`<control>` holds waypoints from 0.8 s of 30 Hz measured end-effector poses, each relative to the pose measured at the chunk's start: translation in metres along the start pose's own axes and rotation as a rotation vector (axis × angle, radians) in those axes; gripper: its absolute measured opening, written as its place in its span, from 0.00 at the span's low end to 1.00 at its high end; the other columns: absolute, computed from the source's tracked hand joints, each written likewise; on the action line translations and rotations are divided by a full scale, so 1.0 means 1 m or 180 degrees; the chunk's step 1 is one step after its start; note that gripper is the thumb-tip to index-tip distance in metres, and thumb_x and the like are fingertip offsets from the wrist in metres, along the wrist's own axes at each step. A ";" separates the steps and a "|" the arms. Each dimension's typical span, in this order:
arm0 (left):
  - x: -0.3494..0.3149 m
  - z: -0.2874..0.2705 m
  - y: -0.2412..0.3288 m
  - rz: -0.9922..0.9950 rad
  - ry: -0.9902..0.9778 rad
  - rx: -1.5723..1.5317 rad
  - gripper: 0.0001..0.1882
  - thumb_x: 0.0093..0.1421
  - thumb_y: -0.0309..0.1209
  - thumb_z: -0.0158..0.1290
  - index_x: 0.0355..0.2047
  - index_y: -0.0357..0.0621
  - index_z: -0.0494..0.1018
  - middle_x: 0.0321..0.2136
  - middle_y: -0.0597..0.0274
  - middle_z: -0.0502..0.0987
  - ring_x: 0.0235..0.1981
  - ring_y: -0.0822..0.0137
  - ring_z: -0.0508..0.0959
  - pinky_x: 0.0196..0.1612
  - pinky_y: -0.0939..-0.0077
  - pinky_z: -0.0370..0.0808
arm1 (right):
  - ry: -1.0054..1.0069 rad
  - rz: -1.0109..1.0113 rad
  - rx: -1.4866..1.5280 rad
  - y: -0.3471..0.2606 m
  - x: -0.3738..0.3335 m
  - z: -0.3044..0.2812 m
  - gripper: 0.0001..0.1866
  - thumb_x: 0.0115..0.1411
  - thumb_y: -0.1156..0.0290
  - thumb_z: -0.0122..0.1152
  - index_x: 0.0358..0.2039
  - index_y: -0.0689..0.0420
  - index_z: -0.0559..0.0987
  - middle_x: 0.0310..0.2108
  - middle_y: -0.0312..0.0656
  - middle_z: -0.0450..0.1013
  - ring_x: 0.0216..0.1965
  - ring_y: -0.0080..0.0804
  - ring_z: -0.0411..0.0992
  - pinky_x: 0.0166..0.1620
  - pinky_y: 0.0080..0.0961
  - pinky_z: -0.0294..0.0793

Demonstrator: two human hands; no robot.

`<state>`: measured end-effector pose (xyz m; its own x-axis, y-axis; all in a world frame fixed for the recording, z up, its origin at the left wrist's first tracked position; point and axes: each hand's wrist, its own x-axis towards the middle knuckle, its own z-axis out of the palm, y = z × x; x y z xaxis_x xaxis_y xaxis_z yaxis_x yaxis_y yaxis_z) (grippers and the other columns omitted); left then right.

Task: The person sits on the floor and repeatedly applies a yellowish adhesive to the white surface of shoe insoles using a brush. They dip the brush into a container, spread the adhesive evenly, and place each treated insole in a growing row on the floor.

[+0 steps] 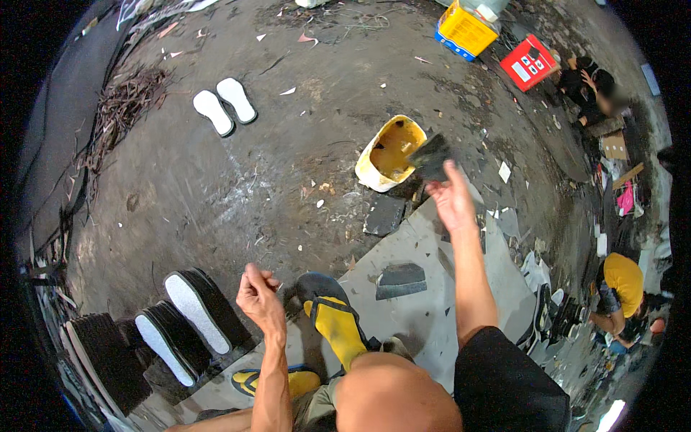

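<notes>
Right sleeve (507, 381): plain black, short and loose, its hem reaching to about the elbow.
Forearms: bare on both sides, slim.
Left hand (260, 299): bare, the knuckles showing.
Right hand (455, 203): bare, slightly blurred at the fingers.
Knee (396, 396): bare, a broad rounded shape at the lower edge.
Legwear (317, 407): dull olive-grey cloth, only a small fold visible beside the knee.
Right sock (336, 331): bright yellow, parted at the big toe.
Right sandal (314, 286): dark flip-flop with a rounded front and a dark, forked strap.
Left sock (302, 383): the same yellow.
Left sandal (243, 383): dark-edged, partly hidden by the left forearm.
</notes>
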<state>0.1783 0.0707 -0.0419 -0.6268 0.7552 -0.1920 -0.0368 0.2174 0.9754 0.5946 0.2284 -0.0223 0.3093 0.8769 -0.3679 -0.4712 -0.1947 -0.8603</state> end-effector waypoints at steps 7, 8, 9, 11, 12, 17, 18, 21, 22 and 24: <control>-0.010 -0.053 0.024 0.0675 0.0027 0.0101 0.08 0.77 0.33 0.63 0.42 0.44 0.77 0.27 0.74 0.73 0.28 0.81 0.70 0.32 0.81 0.68 | 0.0523 0.0251 -0.1410 0.070 -0.007 -0.024 0.36 0.74 0.37 0.65 0.54 0.64 0.77 0.39 0.55 0.87 0.27 0.29 0.84 0.24 0.22 0.79; -0.011 -0.060 0.021 0.0594 0.0062 0.0174 0.08 0.76 0.32 0.65 0.45 0.43 0.77 0.28 0.74 0.74 0.29 0.81 0.71 0.32 0.81 0.69 | 0.0396 0.0244 -0.1511 0.071 -0.012 -0.027 0.45 0.75 0.28 0.54 0.59 0.66 0.76 0.40 0.56 0.88 0.26 0.30 0.84 0.24 0.22 0.79; -0.010 -0.068 0.019 0.0601 -0.0017 0.0159 0.09 0.74 0.31 0.66 0.48 0.43 0.77 0.30 0.73 0.75 0.29 0.81 0.72 0.33 0.81 0.69 | 0.0368 0.0507 -0.1494 0.070 -0.017 -0.029 0.52 0.74 0.22 0.44 0.65 0.66 0.74 0.41 0.55 0.88 0.27 0.31 0.84 0.25 0.24 0.80; -0.008 -0.080 0.008 0.0417 -0.0051 0.0170 0.11 0.73 0.31 0.68 0.48 0.42 0.78 0.30 0.72 0.76 0.29 0.80 0.72 0.33 0.81 0.70 | 0.0225 0.0758 -0.1425 0.066 -0.033 -0.037 0.53 0.75 0.22 0.42 0.67 0.67 0.74 0.45 0.55 0.87 0.28 0.30 0.83 0.27 0.26 0.80; -0.007 -0.083 0.001 0.0227 -0.0066 -0.0047 0.09 0.74 0.31 0.67 0.45 0.41 0.80 0.29 0.70 0.76 0.29 0.79 0.72 0.33 0.81 0.68 | 0.0192 0.0721 -0.1574 0.066 -0.045 -0.043 0.51 0.76 0.24 0.42 0.67 0.66 0.75 0.45 0.54 0.87 0.27 0.30 0.83 0.27 0.25 0.79; -0.006 -0.101 -0.033 0.0181 -0.0580 0.0371 0.13 0.77 0.38 0.64 0.41 0.40 0.81 0.28 0.69 0.76 0.28 0.77 0.70 0.35 0.78 0.68 | -0.0261 0.0601 -0.3025 0.052 -0.138 -0.104 0.36 0.81 0.37 0.49 0.61 0.62 0.79 0.40 0.44 0.86 0.27 0.28 0.81 0.31 0.31 0.81; -0.006 -0.103 -0.039 0.0139 -0.0685 0.0333 0.14 0.77 0.40 0.64 0.41 0.40 0.81 0.28 0.69 0.77 0.28 0.77 0.70 0.35 0.77 0.69 | -0.0538 0.0515 -0.3297 0.043 -0.164 -0.129 0.33 0.79 0.38 0.54 0.62 0.58 0.80 0.39 0.45 0.86 0.29 0.35 0.83 0.37 0.40 0.83; -0.001 -0.106 -0.058 -0.0267 -0.0977 0.0646 0.21 0.80 0.47 0.58 0.47 0.38 0.83 0.30 0.67 0.78 0.30 0.75 0.73 0.36 0.75 0.71 | -0.1220 0.0463 -0.4849 0.004 -0.249 -0.209 0.31 0.80 0.40 0.54 0.62 0.56 0.80 0.48 0.47 0.86 0.49 0.41 0.86 0.52 0.39 0.84; 0.003 -0.104 -0.064 -0.0331 -0.1035 0.0625 0.21 0.80 0.47 0.57 0.48 0.38 0.83 0.30 0.67 0.78 0.30 0.75 0.73 0.36 0.75 0.71 | -0.1186 0.0717 -0.4372 -0.019 -0.278 -0.241 0.29 0.80 0.41 0.55 0.63 0.53 0.80 0.51 0.48 0.85 0.52 0.45 0.85 0.56 0.42 0.83; 0.008 -0.102 -0.076 -0.0430 -0.1148 0.0583 0.21 0.80 0.47 0.57 0.48 0.38 0.83 0.30 0.67 0.79 0.30 0.75 0.73 0.36 0.75 0.72 | -0.0675 0.1637 -0.5555 -0.059 -0.340 -0.298 0.24 0.80 0.46 0.56 0.64 0.48 0.83 0.57 0.50 0.84 0.57 0.52 0.83 0.64 0.47 0.79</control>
<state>0.0964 -0.0033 -0.1069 -0.3122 0.8733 -0.3740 0.0592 0.4108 0.9098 0.7633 -0.1894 0.0479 0.2656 0.5967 -0.7572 0.8668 -0.4917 -0.0834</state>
